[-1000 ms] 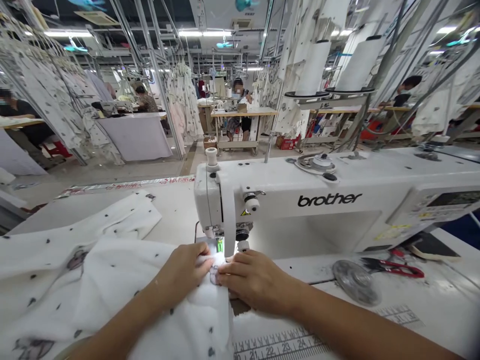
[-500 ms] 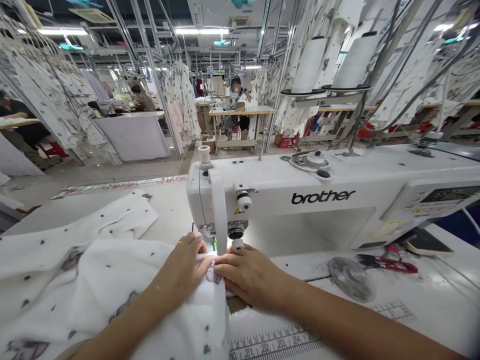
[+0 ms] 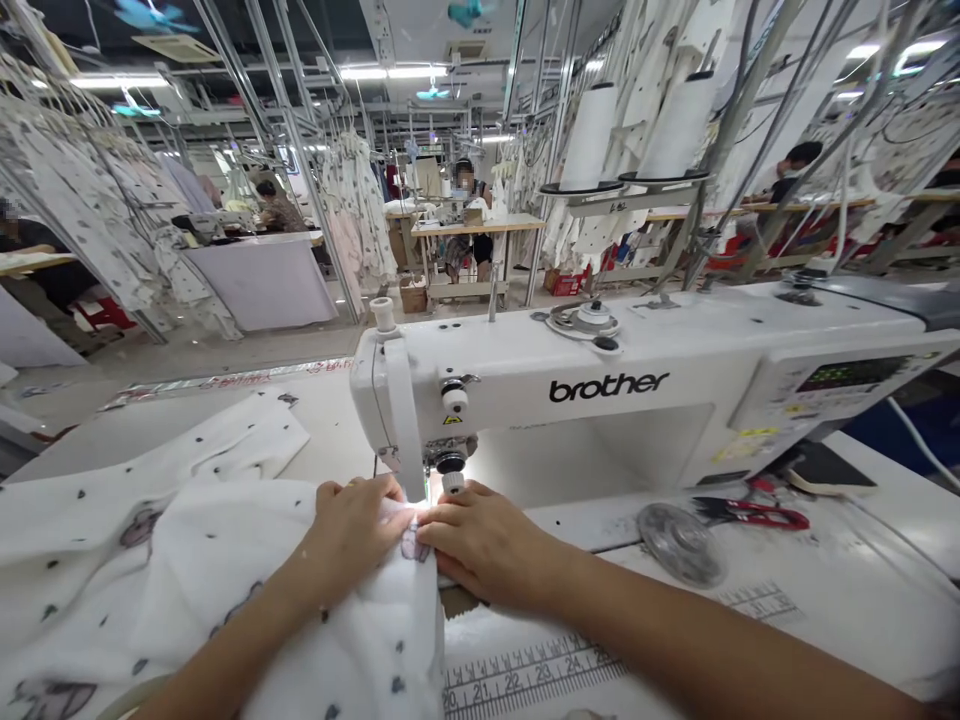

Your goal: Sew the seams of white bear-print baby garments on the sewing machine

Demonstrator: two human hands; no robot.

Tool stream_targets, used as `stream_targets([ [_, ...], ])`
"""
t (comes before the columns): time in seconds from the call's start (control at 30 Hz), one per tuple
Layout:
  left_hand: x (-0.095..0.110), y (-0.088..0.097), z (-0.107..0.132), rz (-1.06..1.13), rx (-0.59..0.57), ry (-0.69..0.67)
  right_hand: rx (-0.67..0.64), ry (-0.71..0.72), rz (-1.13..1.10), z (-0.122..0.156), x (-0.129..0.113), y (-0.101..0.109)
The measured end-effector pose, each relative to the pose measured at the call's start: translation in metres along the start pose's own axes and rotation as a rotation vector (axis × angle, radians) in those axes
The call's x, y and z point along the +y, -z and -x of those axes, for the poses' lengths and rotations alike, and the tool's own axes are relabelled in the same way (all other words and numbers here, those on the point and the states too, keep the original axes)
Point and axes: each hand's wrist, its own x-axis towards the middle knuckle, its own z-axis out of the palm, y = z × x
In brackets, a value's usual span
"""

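A white printed fabric [image 3: 202, 560] with small dark motifs spreads over the left of the machine table, and its edge runs up to the needle area. My left hand [image 3: 356, 520] is closed on that edge, thumb and fingers pinching it just left of the needle. On the right, my right hand [image 3: 480, 535] presses and grips the same edge, its fingertips close to the left thumb. Both hands sit right below the head of a white sewing machine [image 3: 495, 370]. A white tape [image 3: 405, 420] hangs down its front to the fabric. The presser foot is hidden behind my fingers.
Red-handled thread snips [image 3: 757, 513] and a clear round dish [image 3: 682, 545] lie right of my hands. A printed ruler [image 3: 536, 680] marks the table's front. Two thread cones [image 3: 590, 140] stand behind the machine. Other people work at tables farther back.
The view has turned slightly to the right, so the machine appears farther left. Both hands keep their hold on the fabric edge beside the needle.
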Motion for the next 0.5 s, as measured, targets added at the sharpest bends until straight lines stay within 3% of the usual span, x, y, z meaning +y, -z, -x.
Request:
stream_targets([
  [0.17, 0.0, -0.005, 0.001, 0.012, 0.055, 0.036, 0.035, 0.04, 0.039, 0.001, 0.001, -0.002],
  [0.5, 0.003, -0.008, -0.009, 0.037, 0.093, 0.03, 0.032, -0.029, 0.033, 0.002, -0.001, 0.002],
])
